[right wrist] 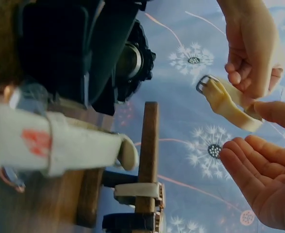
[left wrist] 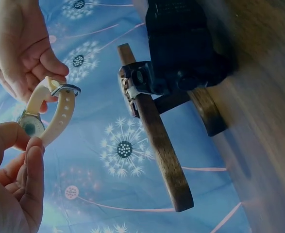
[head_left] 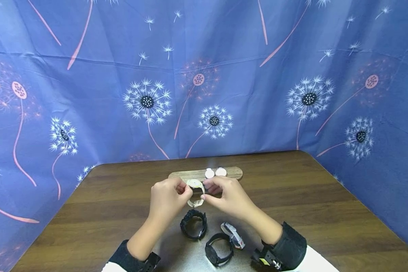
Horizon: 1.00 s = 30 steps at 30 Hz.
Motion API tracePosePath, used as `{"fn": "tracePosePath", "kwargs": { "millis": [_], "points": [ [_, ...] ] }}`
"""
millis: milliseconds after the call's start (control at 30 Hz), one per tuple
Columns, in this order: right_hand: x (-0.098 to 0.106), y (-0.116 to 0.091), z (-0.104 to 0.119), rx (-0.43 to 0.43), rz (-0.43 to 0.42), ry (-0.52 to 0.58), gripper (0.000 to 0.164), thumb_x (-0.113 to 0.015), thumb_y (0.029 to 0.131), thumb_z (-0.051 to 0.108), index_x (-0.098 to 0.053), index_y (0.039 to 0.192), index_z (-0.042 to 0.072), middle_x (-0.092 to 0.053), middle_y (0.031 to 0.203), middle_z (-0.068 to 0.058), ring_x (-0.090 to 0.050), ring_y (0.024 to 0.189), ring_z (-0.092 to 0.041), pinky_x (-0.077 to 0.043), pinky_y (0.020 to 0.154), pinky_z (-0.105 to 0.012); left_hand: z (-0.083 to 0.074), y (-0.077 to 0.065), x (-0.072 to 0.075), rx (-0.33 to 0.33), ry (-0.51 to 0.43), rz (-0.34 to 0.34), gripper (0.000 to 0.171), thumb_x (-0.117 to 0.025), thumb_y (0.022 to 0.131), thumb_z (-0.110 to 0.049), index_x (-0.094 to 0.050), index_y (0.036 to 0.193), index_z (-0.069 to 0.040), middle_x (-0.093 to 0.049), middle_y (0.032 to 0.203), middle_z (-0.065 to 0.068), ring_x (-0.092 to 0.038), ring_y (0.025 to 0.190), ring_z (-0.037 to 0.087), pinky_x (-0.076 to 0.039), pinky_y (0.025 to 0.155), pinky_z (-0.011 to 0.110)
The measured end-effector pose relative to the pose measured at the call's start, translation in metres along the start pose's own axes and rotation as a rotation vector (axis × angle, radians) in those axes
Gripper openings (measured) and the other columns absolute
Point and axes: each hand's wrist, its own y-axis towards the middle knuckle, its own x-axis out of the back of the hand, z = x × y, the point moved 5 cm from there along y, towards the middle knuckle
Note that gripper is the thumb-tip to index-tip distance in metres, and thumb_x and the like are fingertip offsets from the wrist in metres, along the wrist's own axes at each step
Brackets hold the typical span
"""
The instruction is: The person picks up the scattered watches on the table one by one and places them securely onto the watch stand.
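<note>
A cream wristwatch (head_left: pixel 195 184) with its strap buckled into a loop is held up above the table. My left hand (head_left: pixel 168 196) pinches it by the case side between thumb and fingers; the left wrist view shows the round dial (left wrist: pixel 31 125) beside that grip. On the other side, my right hand (head_left: pixel 229 194) is at the strap with its thumb close against it. In the right wrist view, that hand's fingers (right wrist: pixel 259 170) are extended, away from the strap (right wrist: pixel 229 111). A metal buckle (right wrist: pixel 204 83) shows at the loop's far end.
Behind the hands stands a wooden watch stand (head_left: pixel 187 175) carrying a white watch (head_left: pixel 209 173) and a dark-strapped watch (head_left: pixel 221 171). Nearer me lie a black watch (head_left: pixel 183 226), another black watch (head_left: pixel 210 254) and a white-strapped watch (head_left: pixel 236 238) touching it. A blue dandelion-print cloth (head_left: pixel 258 113) hangs behind.
</note>
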Motion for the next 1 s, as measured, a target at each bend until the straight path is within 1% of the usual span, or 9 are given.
{"fn": "tracePosePath", "kwargs": {
  "millis": [133,200,367,500,533,667,767,900,1000],
  "points": [
    [-0.003,-0.001,0.000,-0.034,-0.056,0.009,0.018,-0.080,0.079,0.007,-0.069,0.093,0.002,-0.069,0.080,-0.002,-0.065,0.070,-0.008,-0.056,0.065,-0.021,-0.001,-0.003,0.001,-0.006,-0.004,-0.031,0.013,-0.070,0.063,-0.005,-0.063,0.058,-0.014,-0.060,0.052,-0.007,-0.052,0.044,0.002,-0.042,0.040,0.020],
    [-0.004,-0.001,0.001,-0.047,-0.077,0.014,0.015,-0.080,0.078,0.005,-0.070,0.089,0.003,-0.069,0.077,-0.001,-0.064,0.068,-0.007,-0.056,0.063,-0.021,-0.001,-0.004,0.001,-0.007,-0.014,-0.048,0.012,-0.070,0.063,-0.004,-0.063,0.059,-0.012,-0.061,0.053,-0.005,-0.053,0.044,0.002,-0.042,0.040,0.020],
    [-0.003,0.002,0.002,-0.056,-0.137,0.010,0.010,-0.078,0.078,0.002,-0.070,0.084,0.002,-0.070,0.075,-0.003,-0.065,0.065,-0.008,-0.056,0.060,-0.021,-0.003,-0.004,0.003,-0.012,-0.049,-0.085,0.012,-0.071,0.066,-0.003,-0.064,0.061,-0.010,-0.063,0.055,-0.004,-0.056,0.046,0.003,-0.045,0.042,0.021],
    [0.004,0.004,0.002,-0.063,-0.209,0.019,0.010,-0.077,0.077,-0.003,-0.071,0.085,0.001,-0.070,0.075,-0.005,-0.065,0.064,-0.010,-0.056,0.058,-0.021,-0.005,-0.002,0.001,-0.034,-0.102,-0.079,0.011,-0.075,0.069,-0.003,-0.067,0.065,-0.010,-0.065,0.058,-0.004,-0.058,0.049,0.003,-0.047,0.045,0.019],
    [0.006,0.004,0.002,-0.060,-0.226,0.023,0.010,-0.076,0.077,-0.004,-0.071,0.085,0.000,-0.071,0.075,-0.005,-0.066,0.064,-0.011,-0.056,0.058,-0.020,-0.005,-0.002,0.001,-0.038,-0.118,-0.073,0.011,-0.077,0.069,-0.003,-0.068,0.066,-0.010,-0.065,0.059,-0.004,-0.058,0.050,0.003,-0.047,0.046,0.019],
    [0.015,0.005,-0.001,-0.056,-0.299,0.039,0.010,-0.076,0.078,-0.006,-0.073,0.087,-0.003,-0.073,0.077,-0.008,-0.068,0.064,-0.013,-0.056,0.058,-0.020,-0.009,-0.003,-0.004,-0.053,-0.200,-0.011,0.011,-0.082,0.072,-0.007,-0.071,0.072,-0.009,-0.067,0.065,-0.004,-0.059,0.053,0.002,-0.049,0.049,0.016],
    [0.019,0.005,-0.003,-0.046,-0.338,0.034,0.008,-0.076,0.078,-0.006,-0.074,0.085,-0.003,-0.073,0.077,-0.009,-0.068,0.063,-0.013,-0.056,0.057,-0.019,-0.013,-0.005,-0.008,-0.073,-0.267,0.051,0.012,-0.084,0.073,-0.009,-0.072,0.075,-0.010,-0.068,0.068,-0.004,-0.059,0.055,0.001,-0.049,0.051,0.014],
    [0.021,0.003,-0.005,-0.029,-0.356,0.010,0.007,-0.076,0.077,-0.006,-0.074,0.081,0.000,-0.072,0.076,-0.011,-0.066,0.064,-0.009,-0.055,0.057,-0.019,-0.020,-0.008,-0.014,-0.114,-0.360,0.140,0.012,-0.084,0.075,-0.010,-0.072,0.077,-0.010,-0.068,0.071,-0.005,-0.060,0.059,0.002,-0.050,0.054,0.014],
    [0.022,0.002,-0.006,-0.026,-0.346,0.013,0.009,-0.075,0.077,-0.007,-0.074,0.081,0.001,-0.072,0.077,-0.011,-0.065,0.065,-0.007,-0.055,0.057,-0.019,-0.020,-0.009,-0.014,-0.122,-0.427,0.190,0.013,-0.083,0.075,-0.008,-0.071,0.080,-0.008,-0.068,0.072,-0.003,-0.061,0.061,0.004,-0.052,0.056,0.014]
  ]
}}
